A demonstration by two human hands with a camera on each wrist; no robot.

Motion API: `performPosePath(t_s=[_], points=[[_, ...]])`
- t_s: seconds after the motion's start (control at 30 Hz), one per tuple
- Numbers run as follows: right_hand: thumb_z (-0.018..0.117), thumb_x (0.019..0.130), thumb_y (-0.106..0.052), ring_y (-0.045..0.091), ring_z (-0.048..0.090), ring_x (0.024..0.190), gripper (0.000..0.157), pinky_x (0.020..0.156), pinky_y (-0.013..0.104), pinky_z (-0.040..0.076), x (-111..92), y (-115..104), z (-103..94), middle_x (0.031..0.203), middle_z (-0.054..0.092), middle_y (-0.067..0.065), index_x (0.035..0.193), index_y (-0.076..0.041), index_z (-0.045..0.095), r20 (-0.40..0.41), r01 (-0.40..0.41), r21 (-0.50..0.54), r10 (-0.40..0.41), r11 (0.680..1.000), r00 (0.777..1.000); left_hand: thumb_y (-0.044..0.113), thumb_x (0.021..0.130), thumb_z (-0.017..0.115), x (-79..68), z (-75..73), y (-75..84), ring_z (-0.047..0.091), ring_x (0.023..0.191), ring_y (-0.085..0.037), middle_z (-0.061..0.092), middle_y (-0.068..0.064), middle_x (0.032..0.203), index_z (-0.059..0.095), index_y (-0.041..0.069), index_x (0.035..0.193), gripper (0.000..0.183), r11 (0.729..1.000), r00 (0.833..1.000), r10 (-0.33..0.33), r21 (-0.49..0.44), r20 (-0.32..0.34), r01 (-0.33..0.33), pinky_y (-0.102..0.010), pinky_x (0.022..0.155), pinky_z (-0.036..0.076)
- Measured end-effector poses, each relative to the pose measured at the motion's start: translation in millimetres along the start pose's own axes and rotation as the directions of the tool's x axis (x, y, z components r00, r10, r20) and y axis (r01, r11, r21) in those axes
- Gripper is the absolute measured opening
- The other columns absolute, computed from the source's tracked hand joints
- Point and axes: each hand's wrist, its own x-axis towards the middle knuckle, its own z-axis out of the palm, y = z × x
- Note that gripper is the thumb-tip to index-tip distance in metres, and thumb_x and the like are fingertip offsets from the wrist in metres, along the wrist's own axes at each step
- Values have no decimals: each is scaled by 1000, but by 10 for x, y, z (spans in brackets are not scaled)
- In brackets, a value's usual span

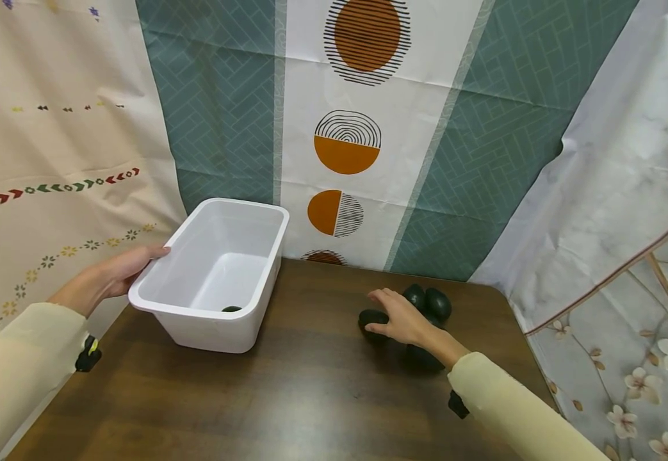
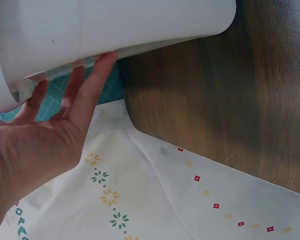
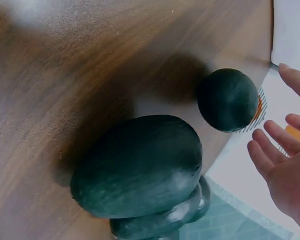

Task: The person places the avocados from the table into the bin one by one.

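My left hand (image 1: 129, 266) grips the left rim of a white plastic tub (image 1: 209, 330), its thumb over the edge. In the left wrist view the fingers (image 2: 92, 90) reach under the rim against the outer wall. A dark green avocado (image 1: 232, 308) shows partly inside the tub, behind the near wall. My right hand (image 1: 405, 320) hovers with spread, relaxed fingers over a single avocado (image 1: 371, 315), holding nothing. The right wrist view shows that avocado (image 3: 227, 100) apart from the fingertips. More avocados (image 1: 437, 304) lie beyond and under the right hand, including a large one (image 3: 140, 165).
The brown wooden table (image 1: 310, 403) carries the tub at left and the avocados at right. Patterned cloth (image 1: 339, 77) hangs along the far edge. A cream cloth (image 1: 63, 147) borders the left side and a floral cloth (image 1: 627, 378) the right.
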Motion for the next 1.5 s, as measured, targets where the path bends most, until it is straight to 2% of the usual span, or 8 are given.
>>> performPosePath(t_s=[0.27, 0.53, 0.87, 1.17, 1.5], points=[[85, 92, -31, 34, 61, 125, 62, 104, 53, 51, -41, 59, 46, 139, 62, 15, 142, -4, 58, 23, -39, -24, 39, 999, 999, 37, 115, 30, -5, 4, -6, 66, 107, -26, 59, -14, 123, 14, -8, 159, 65, 1000, 1000, -9, 14, -5, 9, -50, 92, 58], [86, 91, -32, 31, 63, 113, 61, 96, 51, 54, -62, 127, 100, 129, 64, 15, 138, -3, 62, 23, -46, -38, 47, 998, 999, 37, 115, 30, -2, 0, -9, 67, 106, -25, 60, -13, 122, 14, -7, 159, 65, 1000, 1000, -1, 18, -10, 2, -49, 91, 58], [85, 92, -37, 33, 65, 118, 62, 98, 52, 54, -38, 175, 203, 133, 66, 16, 137, 0, 63, 21, -92, -50, 93, 995, 995, 36, 116, 30, -18, 1, -17, 67, 106, -25, 61, -12, 121, 14, -6, 160, 63, 1000, 1000, 4, 11, -13, -3, -49, 91, 58], [89, 88, -31, 33, 68, 114, 63, 93, 49, 56, 62, 194, 158, 129, 69, 18, 135, 3, 65, 104, -120, -81, 128, 989, 986, 38, 115, 32, -3, 19, -18, 67, 108, -27, 60, -15, 126, 13, -5, 162, 66, 1000, 1000, -6, 26, -19, 7, -50, 91, 58], [89, 88, -29, 39, 63, 125, 66, 102, 53, 53, 130, 115, 103, 135, 66, 20, 139, 4, 63, 188, -180, -88, 194, 980, 963, 38, 115, 31, -24, 18, -11, 67, 107, -26, 59, -14, 124, 11, -6, 161, 66, 1000, 1000, -13, 27, -16, 14, -50, 90, 58]])
